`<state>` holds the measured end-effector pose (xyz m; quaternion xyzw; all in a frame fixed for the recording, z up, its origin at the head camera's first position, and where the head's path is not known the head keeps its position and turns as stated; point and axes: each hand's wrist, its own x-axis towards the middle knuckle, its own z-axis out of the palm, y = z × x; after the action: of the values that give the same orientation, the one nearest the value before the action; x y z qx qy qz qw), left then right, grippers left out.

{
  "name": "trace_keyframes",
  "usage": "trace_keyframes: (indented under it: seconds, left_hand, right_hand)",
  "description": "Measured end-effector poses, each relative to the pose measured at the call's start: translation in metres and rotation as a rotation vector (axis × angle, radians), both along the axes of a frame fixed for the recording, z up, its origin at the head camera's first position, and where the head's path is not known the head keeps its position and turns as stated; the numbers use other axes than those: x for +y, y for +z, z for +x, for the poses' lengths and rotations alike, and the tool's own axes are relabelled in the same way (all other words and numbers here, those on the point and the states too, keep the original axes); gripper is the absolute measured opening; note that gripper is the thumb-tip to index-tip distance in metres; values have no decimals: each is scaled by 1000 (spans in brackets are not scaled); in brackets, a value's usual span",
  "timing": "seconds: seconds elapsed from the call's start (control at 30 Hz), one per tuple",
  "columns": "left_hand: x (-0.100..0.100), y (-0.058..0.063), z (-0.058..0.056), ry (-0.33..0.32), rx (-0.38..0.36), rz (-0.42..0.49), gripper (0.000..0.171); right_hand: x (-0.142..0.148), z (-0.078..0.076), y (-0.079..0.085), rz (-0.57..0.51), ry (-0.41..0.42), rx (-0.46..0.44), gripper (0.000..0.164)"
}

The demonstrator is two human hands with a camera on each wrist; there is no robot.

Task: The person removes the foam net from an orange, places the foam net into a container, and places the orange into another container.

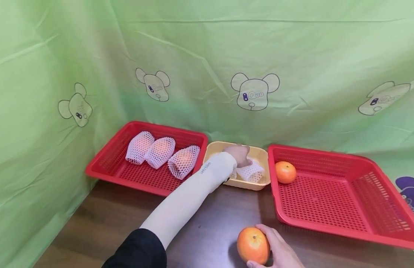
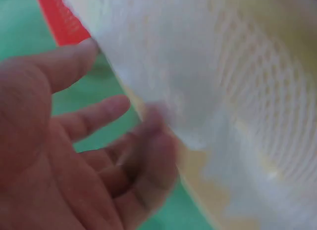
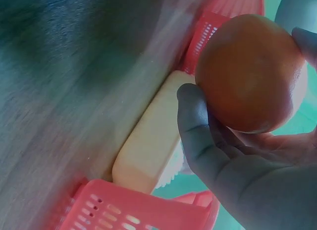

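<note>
My left hand (image 1: 238, 153) reaches into a small yellow bin (image 1: 242, 184) holding white foam net sleeves (image 1: 252, 172). In the left wrist view its fingers are apart and loosely bent beside a foam net (image 2: 173, 56); some fingertips are blurred, and no net is visibly pinched. At the near part of the table, my right hand (image 1: 280, 249) grips a bare orange (image 1: 253, 243) between thumb and fingers. The right wrist view shows the same orange (image 3: 250, 74) held clear of the bin and baskets.
To the left, a red basket (image 1: 126, 178) contains three netted oranges (image 1: 161, 149). A larger red basket (image 1: 327, 201) on the right has one bare orange (image 1: 285, 172) at its left side. Green printed cloth (image 1: 200, 48) hangs behind the dark wooden table (image 1: 200, 227).
</note>
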<state>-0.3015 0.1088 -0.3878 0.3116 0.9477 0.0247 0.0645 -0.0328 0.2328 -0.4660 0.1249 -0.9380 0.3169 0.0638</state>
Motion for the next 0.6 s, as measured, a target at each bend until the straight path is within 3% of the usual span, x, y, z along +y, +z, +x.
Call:
trace_keyframes:
  seconds: [0.07, 0.17, 0.33, 0.43, 0.5, 0.6]
  left_hand:
    - [2, -6, 2, -26, -31, 6, 37]
    - [4, -13, 0, -69, -84, 106, 33]
    - [9, -8, -1, -163, -218, 481, 26]
    - [12, -7, -3, -166, -286, 683, 16]
    - [12, -10, -6, -129, -300, 697, 9]
    - [11, -22, -9, -65, -258, 471, 12]
  right_hand:
    - [0, 0, 0, -1, 10, 23, 90]
    - [-1, 1, 2, -3, 17, 21, 89]
    - [1, 1, 5, 5, 3, 16, 89]
    - [1, 2, 4, 9, 13, 63, 88]
    - [1, 2, 3, 5, 26, 82, 88]
    - [0, 2, 2, -6, 48, 109, 88]
